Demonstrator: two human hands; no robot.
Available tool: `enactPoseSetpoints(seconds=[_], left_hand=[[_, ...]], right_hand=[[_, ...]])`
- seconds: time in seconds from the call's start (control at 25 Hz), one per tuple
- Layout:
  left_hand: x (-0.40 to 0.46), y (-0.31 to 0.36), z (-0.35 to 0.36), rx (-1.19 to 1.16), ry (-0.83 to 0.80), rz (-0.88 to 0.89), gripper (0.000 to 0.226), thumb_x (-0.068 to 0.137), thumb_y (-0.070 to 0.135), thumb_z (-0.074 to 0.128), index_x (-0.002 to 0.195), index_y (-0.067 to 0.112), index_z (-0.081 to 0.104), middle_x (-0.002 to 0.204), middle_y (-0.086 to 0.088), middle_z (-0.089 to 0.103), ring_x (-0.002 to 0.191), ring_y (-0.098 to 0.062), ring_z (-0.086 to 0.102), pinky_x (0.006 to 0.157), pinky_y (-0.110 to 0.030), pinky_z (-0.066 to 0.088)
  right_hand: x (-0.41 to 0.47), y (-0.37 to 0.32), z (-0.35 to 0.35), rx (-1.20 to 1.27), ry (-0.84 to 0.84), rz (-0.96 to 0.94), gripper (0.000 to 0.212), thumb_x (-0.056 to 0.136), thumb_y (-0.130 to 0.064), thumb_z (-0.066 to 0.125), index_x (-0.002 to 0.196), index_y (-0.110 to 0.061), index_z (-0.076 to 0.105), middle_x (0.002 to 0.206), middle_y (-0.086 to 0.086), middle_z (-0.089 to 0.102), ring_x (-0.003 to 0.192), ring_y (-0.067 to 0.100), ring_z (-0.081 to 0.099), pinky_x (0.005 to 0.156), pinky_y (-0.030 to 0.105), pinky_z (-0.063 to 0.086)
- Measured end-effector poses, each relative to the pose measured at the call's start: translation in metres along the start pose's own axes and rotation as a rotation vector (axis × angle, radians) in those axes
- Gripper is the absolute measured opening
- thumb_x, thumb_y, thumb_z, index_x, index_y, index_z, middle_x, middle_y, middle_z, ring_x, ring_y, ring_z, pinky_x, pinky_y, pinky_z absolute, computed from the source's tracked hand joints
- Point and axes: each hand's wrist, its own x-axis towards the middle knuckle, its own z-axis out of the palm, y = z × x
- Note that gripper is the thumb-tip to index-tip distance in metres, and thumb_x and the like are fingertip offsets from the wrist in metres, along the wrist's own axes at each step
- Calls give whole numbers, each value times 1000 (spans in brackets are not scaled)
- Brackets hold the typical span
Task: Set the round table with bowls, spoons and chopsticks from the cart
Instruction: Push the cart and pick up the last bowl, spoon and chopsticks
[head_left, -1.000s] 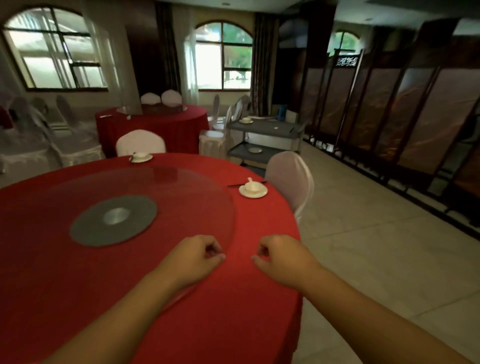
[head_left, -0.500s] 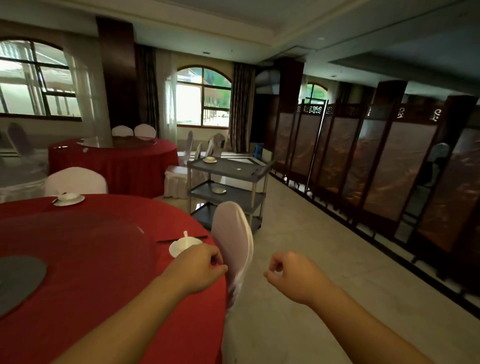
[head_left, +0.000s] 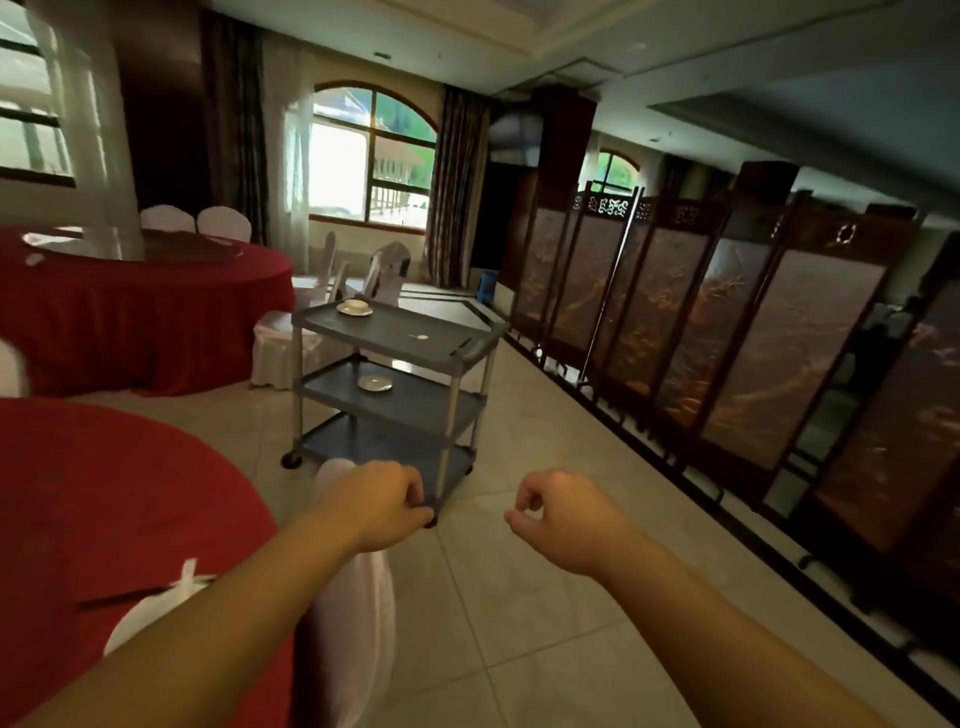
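The grey three-shelf cart (head_left: 387, 328) stands ahead on the tiled floor. On its top shelf are a white bowl on a saucer (head_left: 355, 307) and a white spoon (head_left: 420, 338); a saucer (head_left: 374, 383) lies on the middle shelf. The round table (head_left: 104, 493) with its red cloth is at my lower left. On it, a white bowl with a spoon (head_left: 156, 605) sits beside dark chopsticks (head_left: 117, 598), partly hidden by my forearm. My left hand (head_left: 379, 506) and right hand (head_left: 556, 512) are held out in front, fingers curled, holding nothing.
A white-covered chair (head_left: 358, 597) stands at the table's edge under my left arm. A second red-clothed table (head_left: 130, 306) and more white chairs (head_left: 387, 273) are behind the cart. Dark folding screens (head_left: 727, 332) line the right side, with tiled floor between.
My view has swung right, away from the table's centre and toward the cart, which now looks closer. Both hands have stayed curled and hold nothing.
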Motion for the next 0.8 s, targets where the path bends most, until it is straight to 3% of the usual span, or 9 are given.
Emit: enactPoseSetpoints(seconds=[0.28,0.44,0.6,0.8], left_hand=[[225,9,19,97,-3,-66,17,85,56,65,87,40,59,87,16,63,80,-2,59,69,-26,50],[326,-12,25,110,25,-228,18,89,49,66,95,32,65,91,13,62,84,-7,59,69,-26,46],[403,-39,11,111,62,-418,27,91,44,63,108,24,70,108,4,69,99,-15,64,90,-36,55],[489,-113,-7,72,106,-592,21,92,43,62,105,27,68,109,5,66,97,-14,62,87,-32,55]], right_hand=[[231,113,6,38,-3,-112,20,91,-46,60,96,-27,65,97,-6,64,89,14,61,79,35,56],[372,161,15,14,-53,-258,20,89,-47,62,90,-27,65,90,-5,62,84,16,61,74,36,55],[509,168,14,20,-130,-395,21,87,-47,64,88,-27,66,95,-5,63,88,15,62,77,35,54],[659,133,43,24,-180,-555,24,87,-50,64,93,-27,67,98,-6,63,88,14,62,79,35,55]])
